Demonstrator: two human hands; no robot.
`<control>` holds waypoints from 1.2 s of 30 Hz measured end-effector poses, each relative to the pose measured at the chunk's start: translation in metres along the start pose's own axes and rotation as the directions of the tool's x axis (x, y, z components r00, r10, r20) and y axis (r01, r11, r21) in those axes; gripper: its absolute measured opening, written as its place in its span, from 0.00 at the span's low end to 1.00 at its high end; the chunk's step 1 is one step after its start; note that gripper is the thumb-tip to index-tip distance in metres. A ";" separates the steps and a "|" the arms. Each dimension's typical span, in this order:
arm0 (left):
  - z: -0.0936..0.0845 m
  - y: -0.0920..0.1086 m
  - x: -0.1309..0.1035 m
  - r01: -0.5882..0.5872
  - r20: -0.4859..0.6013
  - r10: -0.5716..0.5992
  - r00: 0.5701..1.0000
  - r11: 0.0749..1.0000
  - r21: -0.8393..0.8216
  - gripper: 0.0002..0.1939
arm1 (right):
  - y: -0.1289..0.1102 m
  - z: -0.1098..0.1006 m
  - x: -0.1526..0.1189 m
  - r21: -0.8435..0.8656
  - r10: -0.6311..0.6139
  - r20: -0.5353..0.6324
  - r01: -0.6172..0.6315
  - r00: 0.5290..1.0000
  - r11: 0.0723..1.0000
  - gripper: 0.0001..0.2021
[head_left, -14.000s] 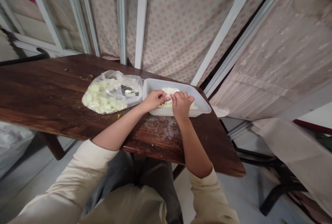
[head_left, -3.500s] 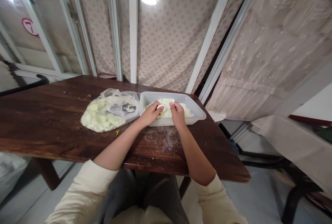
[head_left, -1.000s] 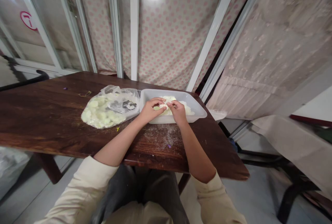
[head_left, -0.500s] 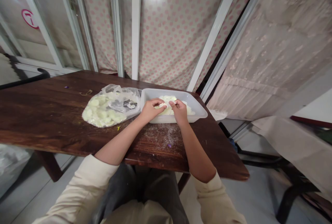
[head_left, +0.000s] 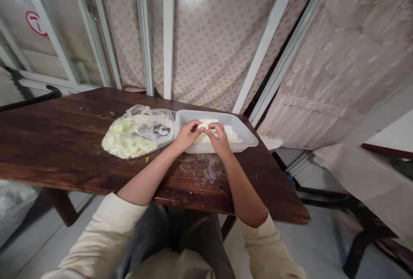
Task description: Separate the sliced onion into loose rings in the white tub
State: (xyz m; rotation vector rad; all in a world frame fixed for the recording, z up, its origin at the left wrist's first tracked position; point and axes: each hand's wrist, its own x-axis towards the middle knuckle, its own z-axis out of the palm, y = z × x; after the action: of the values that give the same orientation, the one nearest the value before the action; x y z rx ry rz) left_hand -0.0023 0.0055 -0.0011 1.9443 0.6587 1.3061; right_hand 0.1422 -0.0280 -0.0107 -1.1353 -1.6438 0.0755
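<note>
My left hand (head_left: 189,135) and my right hand (head_left: 218,137) meet over a white plastic tub (head_left: 248,137), fingertips close together. Between them they pinch a small pale white piece (head_left: 203,126), too small to name exactly. Pale yellow-green round slices (head_left: 231,134) lie heaped in the tub under my hands, partly hidden by them. Left of the tub, a clear plastic bag (head_left: 129,139) full of similar round slices rests on the table, its crumpled mouth lying towards the tub.
The dark wooden table (head_left: 64,141) has white grains (head_left: 203,167) scattered before the tub. A loose tie (head_left: 107,116) lies behind the bag. Glass panels with a dotted curtain (head_left: 213,46) stand behind the table. A black-framed chair (head_left: 358,227) is at the right.
My right hand has moved left, bringing its fingertips up to my left hand's at the pale piece. The bag and tub stay where they were.
</note>
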 end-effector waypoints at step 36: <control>0.001 0.004 -0.001 0.045 0.072 -0.039 0.997 0.996 -0.082 0.13 | 0.008 0.001 0.000 0.150 0.147 -0.076 -0.135 0.986 0.979 0.14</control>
State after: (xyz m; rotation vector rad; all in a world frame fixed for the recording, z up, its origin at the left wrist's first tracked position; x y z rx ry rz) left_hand -0.0020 0.0018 0.0009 1.8895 0.5978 1.2147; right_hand 0.1462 -0.0231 -0.0163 -1.1277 -1.4560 0.2301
